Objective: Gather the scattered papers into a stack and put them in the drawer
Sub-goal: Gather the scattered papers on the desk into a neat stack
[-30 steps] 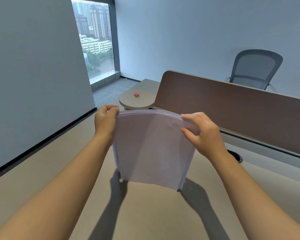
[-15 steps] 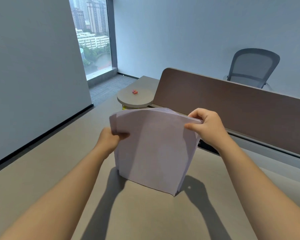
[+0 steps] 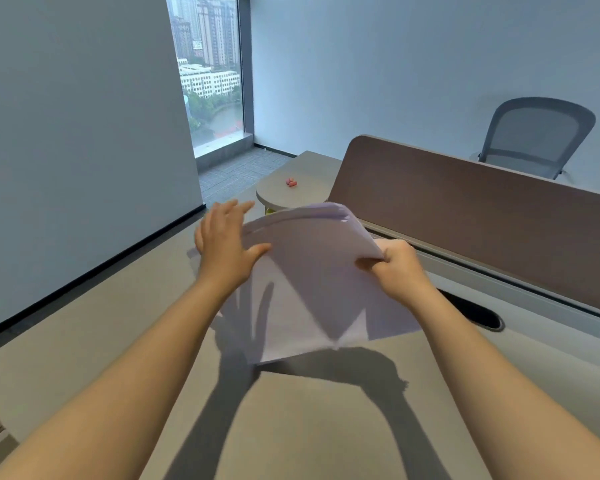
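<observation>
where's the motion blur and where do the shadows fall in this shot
Head view: the lower corner of the paper stack and the left hand are smeared by motion; the right hand looks sharper. Dark arm shadows fall toward the camera on the desk, and finger shadows cross the sheets. Wide-angle bending curves the divider panel.

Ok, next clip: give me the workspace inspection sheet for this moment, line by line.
Surface: grey desk, mostly bare.
Job's things: paper stack held tilted above the desk; no drawer in view.
Clutter: small red item on the rounded side table.
Grippers: right hand pinches the stack's corner; left hand open, fingers spread against its left edge.
Cables: nothing seen; empty cable slot.
Surroundings: brown divider, mesh chair, window.
</observation>
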Demonstrator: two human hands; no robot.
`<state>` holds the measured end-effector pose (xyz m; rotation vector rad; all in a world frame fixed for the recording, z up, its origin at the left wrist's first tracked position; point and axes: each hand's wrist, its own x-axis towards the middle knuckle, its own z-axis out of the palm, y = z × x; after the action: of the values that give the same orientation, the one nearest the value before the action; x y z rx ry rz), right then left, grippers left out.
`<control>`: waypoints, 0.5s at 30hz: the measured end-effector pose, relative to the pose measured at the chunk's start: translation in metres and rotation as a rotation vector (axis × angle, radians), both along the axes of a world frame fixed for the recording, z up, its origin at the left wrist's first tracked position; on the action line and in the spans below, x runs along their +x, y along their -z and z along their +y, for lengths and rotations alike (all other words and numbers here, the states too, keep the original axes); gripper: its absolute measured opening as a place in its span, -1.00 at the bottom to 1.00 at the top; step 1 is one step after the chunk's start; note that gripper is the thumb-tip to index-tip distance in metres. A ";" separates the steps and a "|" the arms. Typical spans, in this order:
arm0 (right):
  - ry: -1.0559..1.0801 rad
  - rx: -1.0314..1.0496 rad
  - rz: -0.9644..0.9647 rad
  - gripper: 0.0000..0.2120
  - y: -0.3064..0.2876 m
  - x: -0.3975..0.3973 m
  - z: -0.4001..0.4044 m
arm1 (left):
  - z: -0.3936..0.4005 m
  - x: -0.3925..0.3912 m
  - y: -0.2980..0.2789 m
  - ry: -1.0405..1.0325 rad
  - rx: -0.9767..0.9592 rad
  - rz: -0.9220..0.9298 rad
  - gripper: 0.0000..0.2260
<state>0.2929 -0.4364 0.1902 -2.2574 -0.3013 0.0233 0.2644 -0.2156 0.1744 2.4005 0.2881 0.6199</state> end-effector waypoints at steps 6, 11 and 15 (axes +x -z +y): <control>0.160 0.368 0.225 -0.77 0.012 0.000 -0.022 | 0.042 -0.026 0.032 -0.185 -0.935 0.084 -0.20; 0.165 0.445 0.243 -0.86 0.018 -0.008 -0.008 | 0.045 -0.025 0.031 -0.113 -1.015 0.066 -0.65; 0.179 0.541 0.207 -0.86 0.018 -0.011 0.011 | 0.042 -0.027 0.013 -0.034 -0.989 -0.111 -0.67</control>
<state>0.2820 -0.4257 0.1722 -1.7186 0.0107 0.0724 0.2374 -0.1738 0.1615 1.4111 0.4566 0.4626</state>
